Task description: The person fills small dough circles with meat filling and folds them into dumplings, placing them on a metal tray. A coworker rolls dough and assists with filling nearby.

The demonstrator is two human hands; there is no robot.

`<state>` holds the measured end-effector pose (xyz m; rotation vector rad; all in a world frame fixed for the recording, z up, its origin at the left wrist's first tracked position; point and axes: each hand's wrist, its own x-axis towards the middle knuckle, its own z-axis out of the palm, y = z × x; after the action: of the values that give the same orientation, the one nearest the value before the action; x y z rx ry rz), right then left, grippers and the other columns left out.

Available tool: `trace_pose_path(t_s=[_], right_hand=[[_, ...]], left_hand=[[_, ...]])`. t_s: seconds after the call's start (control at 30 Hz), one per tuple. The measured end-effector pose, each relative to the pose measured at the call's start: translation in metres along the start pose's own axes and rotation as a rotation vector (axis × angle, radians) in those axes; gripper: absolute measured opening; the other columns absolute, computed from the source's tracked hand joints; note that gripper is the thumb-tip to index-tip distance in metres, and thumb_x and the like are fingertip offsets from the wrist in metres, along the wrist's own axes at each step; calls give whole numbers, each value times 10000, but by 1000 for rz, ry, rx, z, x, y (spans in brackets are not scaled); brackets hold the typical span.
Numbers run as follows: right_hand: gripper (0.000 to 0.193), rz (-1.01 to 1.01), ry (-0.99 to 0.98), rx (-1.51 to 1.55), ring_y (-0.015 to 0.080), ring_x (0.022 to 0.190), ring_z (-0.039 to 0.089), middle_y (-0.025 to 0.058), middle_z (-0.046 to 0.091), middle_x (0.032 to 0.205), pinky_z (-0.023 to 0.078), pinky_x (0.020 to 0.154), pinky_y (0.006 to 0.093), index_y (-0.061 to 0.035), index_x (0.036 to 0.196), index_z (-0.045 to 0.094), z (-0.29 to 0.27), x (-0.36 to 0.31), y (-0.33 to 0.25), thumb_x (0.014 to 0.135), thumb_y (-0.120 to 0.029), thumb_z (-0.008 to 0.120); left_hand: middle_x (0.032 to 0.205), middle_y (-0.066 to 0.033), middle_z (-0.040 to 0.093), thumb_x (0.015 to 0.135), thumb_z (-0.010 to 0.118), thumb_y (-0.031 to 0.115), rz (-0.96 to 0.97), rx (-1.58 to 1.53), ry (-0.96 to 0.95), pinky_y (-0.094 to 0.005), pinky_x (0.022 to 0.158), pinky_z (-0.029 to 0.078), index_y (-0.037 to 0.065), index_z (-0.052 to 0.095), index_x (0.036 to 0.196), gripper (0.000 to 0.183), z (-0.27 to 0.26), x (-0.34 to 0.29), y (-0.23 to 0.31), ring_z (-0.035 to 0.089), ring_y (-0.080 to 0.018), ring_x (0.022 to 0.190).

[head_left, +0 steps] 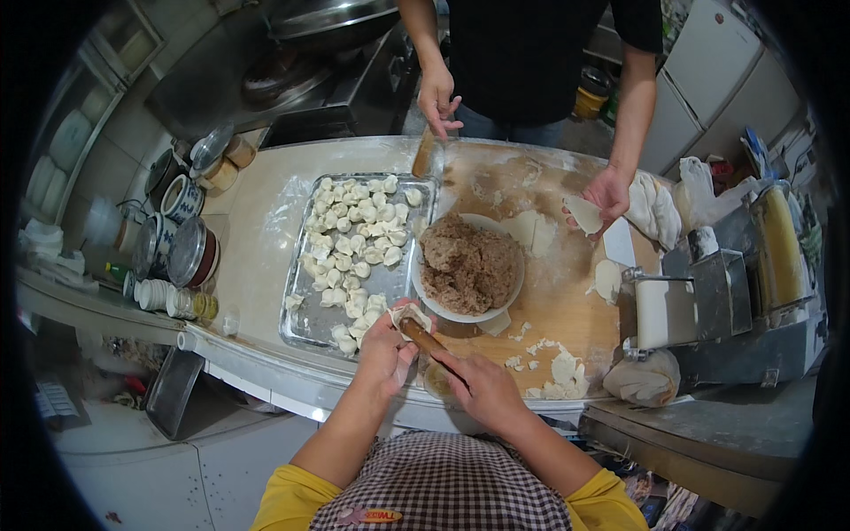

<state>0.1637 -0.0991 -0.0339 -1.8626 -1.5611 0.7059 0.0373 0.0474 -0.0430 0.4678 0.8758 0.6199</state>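
My left hand (384, 358) cups a dumpling wrapper (405, 313) above the near right corner of a metal tray (310, 329). In my right hand (485, 386) is a wooden filling stick (423, 340), its far end pressed into the wrapper. How much filling lies there is hard to make out. Many folded white dumplings (354, 212) cover most of the tray. Just beyond my hands stands a white bowl (423, 299) heaped with brown minced filling (469, 264). Part of the bowl's rim overlaps the tray's right edge.
Across the table a person in black holds another wooden stick (423, 155) and a wrapper (584, 213). Dough scraps (564, 375) lie near right, beside a metal dough roller machine (682, 310). Lidded jars and pots (183, 200) line the left edge; a wok (332, 22) is behind.
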Motion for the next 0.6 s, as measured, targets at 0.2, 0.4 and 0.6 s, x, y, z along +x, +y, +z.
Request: trace_pose_path(t_s=[0.2, 0.4, 0.6], right_hand=[[533, 54, 166, 96, 323, 854, 635, 141, 637, 864, 532, 736, 439, -192, 1387, 505, -9, -4, -8, 873, -122, 630], [270, -107, 444, 42, 315, 854, 633, 107, 626, 889, 518, 761, 424, -101, 1052, 682, -4, 15, 7, 788, -106, 740], [139, 54, 533, 204, 281, 791, 614, 79, 622, 908, 491, 721, 381, -81, 898, 690, -12, 14, 0, 798, -145, 762]], left_hand=[[1263, -210, 561, 837, 402, -149, -21, -38, -96, -373, 988, 513, -47, 396, 1390, 563, 5, -9, 7, 606, -305, 1142], [1264, -101, 589, 903, 571, -17, -190, 50, -307, -308, 940, 508, 41, 441, 1374, 492, 18, -30, -8, 606, -192, 1119], [1261, -63, 588, 1005, 542, 129, -74, 396, -276, -291, 925, 501, 31, 524, 1290, 301, 30, -45, -16, 584, -123, 1100]])
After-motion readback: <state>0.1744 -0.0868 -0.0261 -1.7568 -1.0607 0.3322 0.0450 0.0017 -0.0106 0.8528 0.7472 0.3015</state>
